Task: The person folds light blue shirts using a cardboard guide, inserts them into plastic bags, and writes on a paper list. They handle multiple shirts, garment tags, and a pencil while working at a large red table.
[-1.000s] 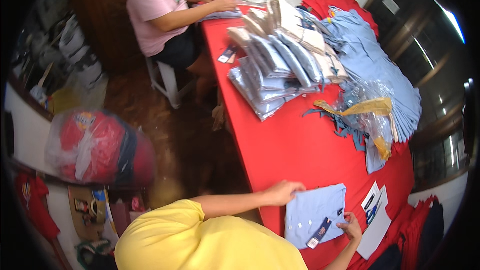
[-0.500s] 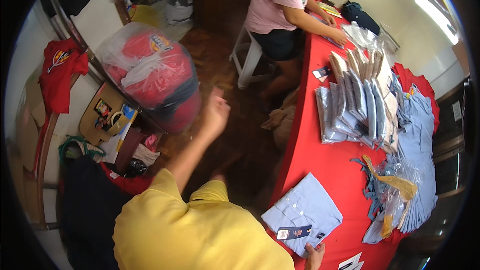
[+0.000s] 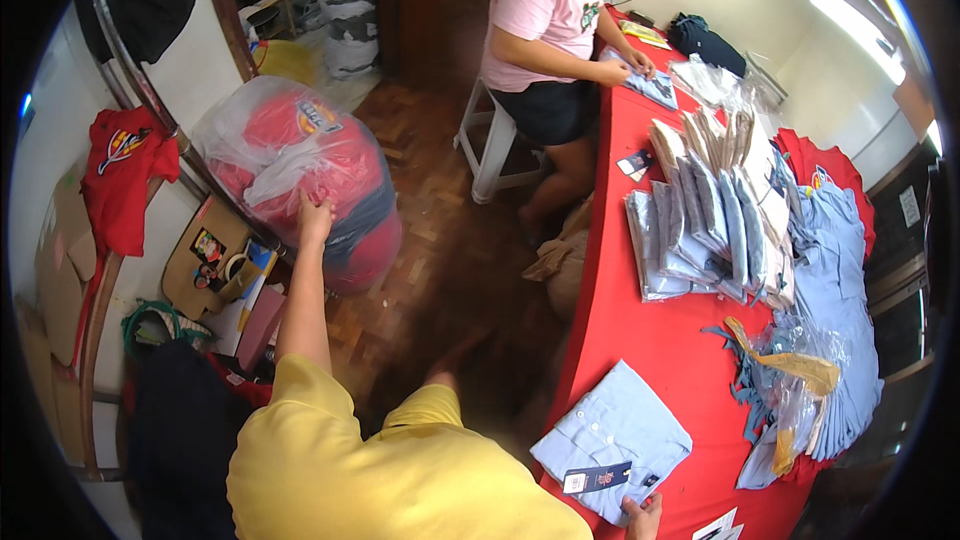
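My left hand (image 3: 316, 218) is stretched out at the far left, in front of a large clear plastic bag (image 3: 330, 162) full of red and dark cloth. Its fingers look loosely bent and apart, with nothing visible between them; whether they touch the plastic I cannot tell. At the table's near edge, my right hand (image 3: 643, 518) pinches the lower corner of a folded light blue button shirt (image 3: 622, 430). A dark blue hang tag (image 3: 598, 477) lies across the shirt's front. Part of my right hand is cut off by the picture's lower edge.
Bagged folded shirts (image 3: 690, 215) are piled on the red-covered table (image 3: 610, 325). Loose blue shirts (image 3: 838, 280) and crumpled clear plastic lie to their right. A person in pink (image 3: 535, 25) handles a packed garment at the far end, beside a white stool (image 3: 485, 145).
My left hand has swung left from over the floor to the plastic bag. My right hand stays at the shirt's corner. The other person's hands have shifted and the garment there is turned.
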`<state>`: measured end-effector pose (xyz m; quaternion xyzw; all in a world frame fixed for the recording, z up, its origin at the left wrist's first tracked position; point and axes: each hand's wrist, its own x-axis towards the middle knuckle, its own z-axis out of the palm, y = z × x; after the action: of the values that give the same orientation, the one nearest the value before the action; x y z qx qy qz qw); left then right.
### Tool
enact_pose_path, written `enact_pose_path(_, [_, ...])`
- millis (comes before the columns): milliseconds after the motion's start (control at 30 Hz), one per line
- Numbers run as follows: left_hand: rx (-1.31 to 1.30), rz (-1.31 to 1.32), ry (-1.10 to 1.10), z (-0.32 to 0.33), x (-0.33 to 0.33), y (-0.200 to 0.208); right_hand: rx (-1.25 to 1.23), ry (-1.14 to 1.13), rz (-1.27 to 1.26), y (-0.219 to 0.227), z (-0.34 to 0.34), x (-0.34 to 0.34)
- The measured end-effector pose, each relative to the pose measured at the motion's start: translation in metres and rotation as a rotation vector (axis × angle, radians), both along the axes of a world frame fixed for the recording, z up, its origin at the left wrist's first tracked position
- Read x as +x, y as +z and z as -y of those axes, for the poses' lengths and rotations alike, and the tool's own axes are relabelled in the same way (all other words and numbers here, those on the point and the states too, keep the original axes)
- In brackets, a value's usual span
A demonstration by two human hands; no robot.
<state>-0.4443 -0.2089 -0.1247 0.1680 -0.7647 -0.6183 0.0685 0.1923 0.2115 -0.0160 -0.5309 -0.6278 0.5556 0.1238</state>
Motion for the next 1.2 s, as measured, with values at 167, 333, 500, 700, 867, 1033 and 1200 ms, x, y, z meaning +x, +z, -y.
enact_pose_path(167, [0.025,-0.007,-0.038,-0.008,-0.007,-0.010,-0.024,-0.007,0.008,-0.010,-0.002,0.009])
enact_pose_path(333, [0.121,0.011,-0.027,0.000,-0.009,-0.019,0.025,-0.073,-0.010,-0.034,-0.014,0.011])
enact_pose_path(500, [0.108,0.064,-0.029,-0.008,-0.010,-0.016,0.029,-0.114,0.018,-0.028,-0.007,0.007])
enact_pose_path(700, [0.062,0.062,-0.042,-0.022,-0.009,-0.017,0.031,-0.124,0.017,-0.021,-0.003,0.000])
enact_pose_path(867, [0.059,0.044,-0.123,-0.040,-0.005,-0.016,0.048,-0.144,0.036,-0.017,0.002,-0.005])
enact_pose_path(1033, [0.130,0.066,-0.569,-0.111,0.046,-0.041,0.056,-0.132,0.085,-0.017,0.001,-0.005])
enact_pose_path(1200, [0.177,0.252,-1.313,-0.223,0.188,0.001,0.040,-0.146,0.045,-0.021,0.005,0.001])
